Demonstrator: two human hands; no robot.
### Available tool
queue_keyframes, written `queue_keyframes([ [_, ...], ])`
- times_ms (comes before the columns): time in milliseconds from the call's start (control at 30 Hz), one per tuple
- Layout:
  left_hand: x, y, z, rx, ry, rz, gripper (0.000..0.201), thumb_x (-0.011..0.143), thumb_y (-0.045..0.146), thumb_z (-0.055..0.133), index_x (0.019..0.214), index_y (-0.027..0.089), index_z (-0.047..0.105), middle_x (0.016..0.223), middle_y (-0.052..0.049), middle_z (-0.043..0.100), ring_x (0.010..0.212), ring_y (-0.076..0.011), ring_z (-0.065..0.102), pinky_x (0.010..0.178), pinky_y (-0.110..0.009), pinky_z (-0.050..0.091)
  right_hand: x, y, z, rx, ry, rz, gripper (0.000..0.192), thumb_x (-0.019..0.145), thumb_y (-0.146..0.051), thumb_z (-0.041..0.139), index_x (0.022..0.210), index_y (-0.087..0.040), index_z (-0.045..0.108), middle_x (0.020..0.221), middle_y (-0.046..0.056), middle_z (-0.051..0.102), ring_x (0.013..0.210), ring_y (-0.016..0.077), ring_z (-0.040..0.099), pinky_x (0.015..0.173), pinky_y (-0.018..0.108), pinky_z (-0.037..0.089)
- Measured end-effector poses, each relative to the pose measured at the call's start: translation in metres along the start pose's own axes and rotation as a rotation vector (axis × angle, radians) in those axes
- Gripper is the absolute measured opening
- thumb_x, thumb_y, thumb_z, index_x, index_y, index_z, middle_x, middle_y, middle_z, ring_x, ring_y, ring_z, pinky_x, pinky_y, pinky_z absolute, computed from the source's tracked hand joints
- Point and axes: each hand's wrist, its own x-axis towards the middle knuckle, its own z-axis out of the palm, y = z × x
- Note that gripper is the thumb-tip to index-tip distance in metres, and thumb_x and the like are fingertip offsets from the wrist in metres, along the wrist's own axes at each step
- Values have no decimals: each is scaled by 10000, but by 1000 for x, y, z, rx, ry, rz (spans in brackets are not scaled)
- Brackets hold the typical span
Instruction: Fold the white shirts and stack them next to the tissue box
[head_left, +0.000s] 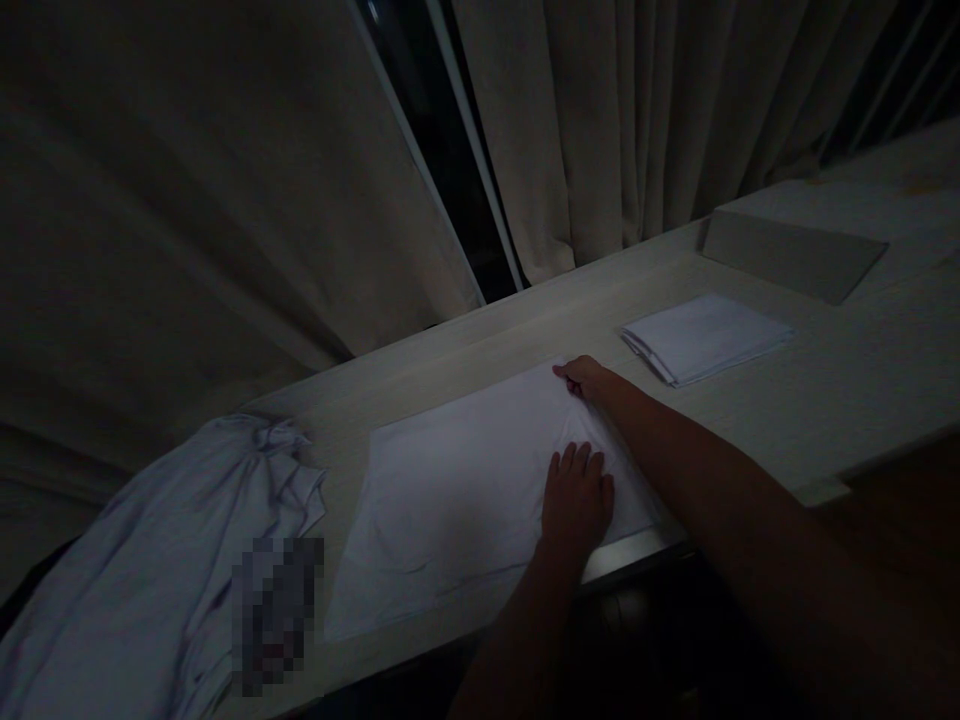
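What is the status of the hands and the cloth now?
Left hand flat on white cloth. Right hand pinching its far corner. Crumpled pile apart, left.

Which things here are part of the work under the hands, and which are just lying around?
In hand:
- white cloth spread flat on the table
- left hand pressing flat on it
- right hand at its far corner

Lying about:
- folded cloth, off to the right
- crumpled pile of white fabric at the left
- curtain behind

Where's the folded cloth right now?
The folded cloth lies on the table, right of the right hand, before the curtain.
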Motion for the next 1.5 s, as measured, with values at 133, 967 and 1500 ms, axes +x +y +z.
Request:
queue_keyframes([
  [133,0,1,0,23,6,-2,372,963,342,378,1285,225,524,1417,-70,512,1365,-246,390,1150,-506,291,-4,1,-2,-272,84,17,321,615,-155,843,857,-94,640,792,153,677,811,275,671,664,337,534],
  [967,-2,-1,2,14,29,3,379,962,352,379,1280,206,524,1397,-85,519,1348,-259,401,1130,-521,311,-7,-5,1,-521,-23,20,95,829,-141,650,741,-108,656,526,44,584,545,148,611,536,231,489],
  [1500,-3,0,-2,27,26,-6,388,967,359,358,1280,205,526,1378,-75,531,1344,-255,401,1137,-506,297,-34,36,20,-1172,-190,-676,780,967,-569,255,1491,8,259,1560,234,225,1456,347,158,1172,485,138],
])
